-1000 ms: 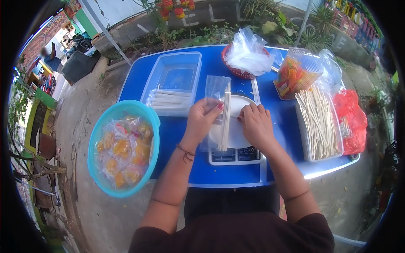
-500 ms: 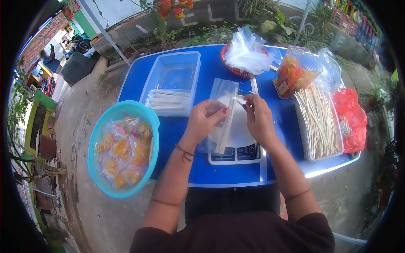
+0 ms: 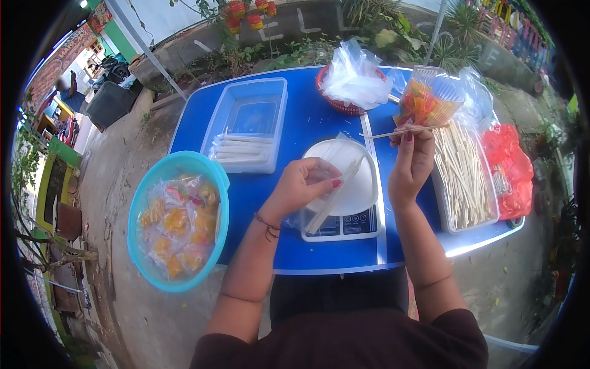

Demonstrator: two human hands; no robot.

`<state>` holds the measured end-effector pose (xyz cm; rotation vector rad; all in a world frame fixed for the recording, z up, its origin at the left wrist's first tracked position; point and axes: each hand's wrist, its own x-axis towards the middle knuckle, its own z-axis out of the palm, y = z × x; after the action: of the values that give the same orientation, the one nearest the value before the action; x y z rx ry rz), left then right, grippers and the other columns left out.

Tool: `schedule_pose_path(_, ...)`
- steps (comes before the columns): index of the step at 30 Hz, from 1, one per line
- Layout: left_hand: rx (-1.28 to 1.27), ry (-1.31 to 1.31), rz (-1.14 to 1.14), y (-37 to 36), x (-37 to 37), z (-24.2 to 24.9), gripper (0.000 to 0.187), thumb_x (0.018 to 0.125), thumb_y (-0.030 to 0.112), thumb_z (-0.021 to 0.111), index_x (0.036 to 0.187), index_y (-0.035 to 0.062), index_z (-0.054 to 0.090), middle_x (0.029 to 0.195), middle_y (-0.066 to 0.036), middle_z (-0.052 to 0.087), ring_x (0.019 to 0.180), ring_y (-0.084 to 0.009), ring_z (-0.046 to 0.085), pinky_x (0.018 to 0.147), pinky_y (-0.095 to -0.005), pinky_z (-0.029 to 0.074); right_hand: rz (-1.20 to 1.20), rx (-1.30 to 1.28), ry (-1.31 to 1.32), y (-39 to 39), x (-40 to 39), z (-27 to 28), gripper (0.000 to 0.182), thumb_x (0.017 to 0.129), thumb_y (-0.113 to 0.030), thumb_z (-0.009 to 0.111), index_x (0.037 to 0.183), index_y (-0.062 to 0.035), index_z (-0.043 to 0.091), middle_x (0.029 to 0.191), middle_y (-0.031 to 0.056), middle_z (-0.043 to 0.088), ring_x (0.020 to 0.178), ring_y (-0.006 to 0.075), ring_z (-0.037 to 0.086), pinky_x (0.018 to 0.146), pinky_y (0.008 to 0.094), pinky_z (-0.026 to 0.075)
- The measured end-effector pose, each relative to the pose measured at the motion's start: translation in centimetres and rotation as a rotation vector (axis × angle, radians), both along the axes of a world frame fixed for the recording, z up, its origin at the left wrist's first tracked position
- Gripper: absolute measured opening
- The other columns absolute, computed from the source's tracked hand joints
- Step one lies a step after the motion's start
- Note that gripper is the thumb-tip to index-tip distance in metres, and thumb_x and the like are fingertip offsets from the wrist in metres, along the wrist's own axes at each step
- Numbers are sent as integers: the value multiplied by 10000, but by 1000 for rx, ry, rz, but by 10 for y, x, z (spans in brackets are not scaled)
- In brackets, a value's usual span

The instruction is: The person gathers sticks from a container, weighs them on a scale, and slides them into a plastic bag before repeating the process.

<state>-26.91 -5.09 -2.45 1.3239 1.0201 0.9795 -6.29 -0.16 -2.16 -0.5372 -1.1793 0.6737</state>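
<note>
Clear plastic sleeve (image 3: 340, 149) slanted from the pinching left grip (image 3: 302, 186) above a white scale (image 3: 365, 192), seemingly steadied to keep its pale sticks (image 3: 324, 213) together. The right grip (image 3: 412, 163) pinched loose sticks (image 3: 378, 134) crosswise, with the stick box (image 3: 496, 206) just to its right, apparently for short reaches.

Red-and-yellow pots (image 3: 233, 23) hang near a white-lettered wall (image 3: 283, 38), and a person (image 3: 73, 99) is by a dark object (image 3: 113, 107).
</note>
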Motion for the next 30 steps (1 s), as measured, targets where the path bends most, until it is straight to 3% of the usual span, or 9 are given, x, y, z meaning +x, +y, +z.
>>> schedule_pose_path(8, 9, -46, -5, -1, 1, 1, 259, 843, 75, 745, 1060, -37, 659, 930, -104, 719, 811, -128, 703, 680, -259, 586, 432, -309, -15, 0, 1, 1, 92, 973, -51, 547, 1025, 22, 567, 953, 62, 626, 904, 110, 593, 858, 269, 465)
schedule_pose_path(15, 29, 0, -12, -2, 0, 1, 268, 857, 78, 730, 1082, -45, 655, 934, -108, 719, 815, -133, 704, 683, -260, 588, 345, -252, 32, -5, -10, 4, 238, 953, -46, 580, 1180, 27, 574, 891, 60, 645, 913, 140, 642, 814, 252, 469)
schedule_pose_path(18, 24, 1, -18, -1, 1, 1, 254, 883, 82, 700, 1094, -51, 653, 937, -111, 718, 815, -136, 705, 685, -260, 588, 243, -237, -104, -5, -10, 5, 269, 951, -34, 579, 1215, 13, 564, 873, 62, 659, 871, 134, 650, 761, 230, 456)
schedule_pose_path(21, 9, -15, 6, -1, 0, 0, 236, 910, 85, 665, 1099, -55, 651, 948, -116, 715, 818, -139, 704, 688, -261, 588, 217, -248, -200, -5, -9, 0, 220, 950, -32, 577, 1165, 0, 612, 866, 48, 672, 824, 114, 646, 712, 216, 434)
schedule_pose_path(24, 20, -24, 23, -1, 0, 0, 229, 926, 90, 645, 1103, -56, 649, 962, -116, 712, 834, -139, 701, 697, -263, 587, 198, -206, -314, -2, -8, -4, 152, 936, -61, 595, 1057, -21, 679, 900, 51, 682, 842, 127, 622, 767, 253, 427)
schedule_pose_path(27, 32, -49, 46, -1, 0, 0, 234, 932, 92, 640, 1116, -53, 643, 974, -113, 710, 856, -140, 697, 711, -265, 585, 130, -59, -434, -2, -6, 0, 141, 906, -116, 620, 973, -36, 716, 995, 70, 672, 933, 178, 575, 846, 309, 405)
schedule_pose_path(30, 65, -81, 62, 0, 0, -2, 236, 937, 96, 634, 1124, -48, 639, 978, -112, 710, 868, -143, 694, 723, -265, 584, 116, -40, -516, -5, -4, -1, 180, 869, -175, 647, 978, -52, 721, 1095, 98, 640, 1021, 223, 520, 900, 341, 378)
